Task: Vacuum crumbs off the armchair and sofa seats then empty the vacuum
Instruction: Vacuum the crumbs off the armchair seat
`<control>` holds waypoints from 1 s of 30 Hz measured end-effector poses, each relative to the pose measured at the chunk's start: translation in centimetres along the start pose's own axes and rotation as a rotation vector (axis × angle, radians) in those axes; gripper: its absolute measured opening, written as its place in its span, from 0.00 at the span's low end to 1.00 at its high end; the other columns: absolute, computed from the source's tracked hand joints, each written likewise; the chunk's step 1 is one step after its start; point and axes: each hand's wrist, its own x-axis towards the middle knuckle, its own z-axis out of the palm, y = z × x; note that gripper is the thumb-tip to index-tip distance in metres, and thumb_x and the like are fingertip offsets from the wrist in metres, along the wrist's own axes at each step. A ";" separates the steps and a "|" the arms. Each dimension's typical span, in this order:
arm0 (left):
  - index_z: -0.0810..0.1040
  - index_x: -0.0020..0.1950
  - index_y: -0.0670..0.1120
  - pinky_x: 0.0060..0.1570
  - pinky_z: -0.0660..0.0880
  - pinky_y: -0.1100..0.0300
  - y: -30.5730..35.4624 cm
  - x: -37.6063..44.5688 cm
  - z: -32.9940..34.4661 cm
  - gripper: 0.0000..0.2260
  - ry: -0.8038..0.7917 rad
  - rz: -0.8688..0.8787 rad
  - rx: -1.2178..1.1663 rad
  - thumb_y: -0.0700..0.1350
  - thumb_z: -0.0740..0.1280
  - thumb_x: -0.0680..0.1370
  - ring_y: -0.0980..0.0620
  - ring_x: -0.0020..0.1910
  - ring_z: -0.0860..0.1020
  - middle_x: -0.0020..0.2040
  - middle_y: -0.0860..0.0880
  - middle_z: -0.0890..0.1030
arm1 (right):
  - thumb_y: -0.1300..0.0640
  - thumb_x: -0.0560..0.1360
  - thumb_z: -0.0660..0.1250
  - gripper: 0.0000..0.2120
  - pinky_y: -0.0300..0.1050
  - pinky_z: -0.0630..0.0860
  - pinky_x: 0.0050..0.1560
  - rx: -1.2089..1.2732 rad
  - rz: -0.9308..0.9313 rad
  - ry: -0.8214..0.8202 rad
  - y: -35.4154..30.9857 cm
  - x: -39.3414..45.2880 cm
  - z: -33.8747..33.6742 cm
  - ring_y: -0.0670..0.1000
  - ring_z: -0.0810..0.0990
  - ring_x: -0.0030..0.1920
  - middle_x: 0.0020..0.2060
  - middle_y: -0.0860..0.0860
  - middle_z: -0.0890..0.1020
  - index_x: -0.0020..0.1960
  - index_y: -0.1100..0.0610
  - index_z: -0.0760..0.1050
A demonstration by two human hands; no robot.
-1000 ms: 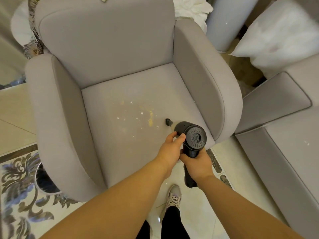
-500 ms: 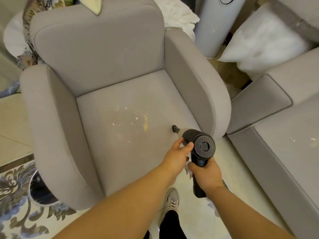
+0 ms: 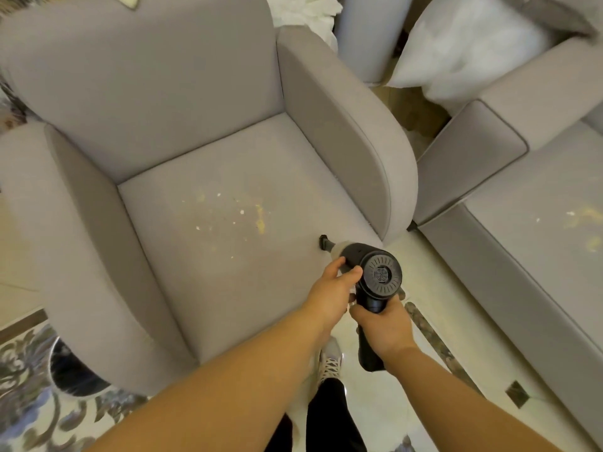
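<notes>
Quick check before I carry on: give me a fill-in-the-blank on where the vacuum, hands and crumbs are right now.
1. The black handheld vacuum is held by ____ hands.
2. Its nozzle points at the ____ seat.
3. The yellow crumbs lie to the nozzle's ____.
4. More crumbs wait on the ____ seat.

Answers: both; armchair; left; sofa

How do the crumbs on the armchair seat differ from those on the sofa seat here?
The armchair crumbs lie mid-seat, just ahead of the vacuum nozzle; the sofa crumbs sit far from it at the frame's right edge. The armchair patch shows whole, the sofa patch cut off. Both are yellowish-white specks on grey fabric.
</notes>
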 end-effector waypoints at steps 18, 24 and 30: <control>0.60 0.74 0.56 0.51 0.71 0.59 3.0 -0.1 -1.1 0.22 0.025 0.050 -0.040 0.52 0.59 0.81 0.50 0.54 0.77 0.69 0.51 0.71 | 0.58 0.67 0.73 0.21 0.53 0.79 0.49 -0.084 -0.073 -0.006 -3.7 1.9 0.7 0.54 0.80 0.44 0.44 0.50 0.82 0.57 0.47 0.72; 0.59 0.75 0.58 0.59 0.70 0.54 2.1 0.7 -1.6 0.24 0.099 0.043 -0.082 0.58 0.58 0.80 0.48 0.60 0.75 0.71 0.50 0.70 | 0.57 0.67 0.73 0.21 0.57 0.80 0.51 -0.108 -0.060 -0.127 -3.6 3.0 1.5 0.57 0.82 0.46 0.45 0.52 0.83 0.58 0.49 0.73; 0.57 0.76 0.58 0.64 0.70 0.50 1.7 0.4 -6.2 0.27 0.249 0.047 -0.163 0.60 0.60 0.78 0.45 0.67 0.71 0.71 0.49 0.70 | 0.61 0.68 0.74 0.22 0.50 0.79 0.46 -0.075 -0.115 -0.266 -5.4 2.5 6.5 0.54 0.82 0.44 0.42 0.48 0.83 0.56 0.45 0.73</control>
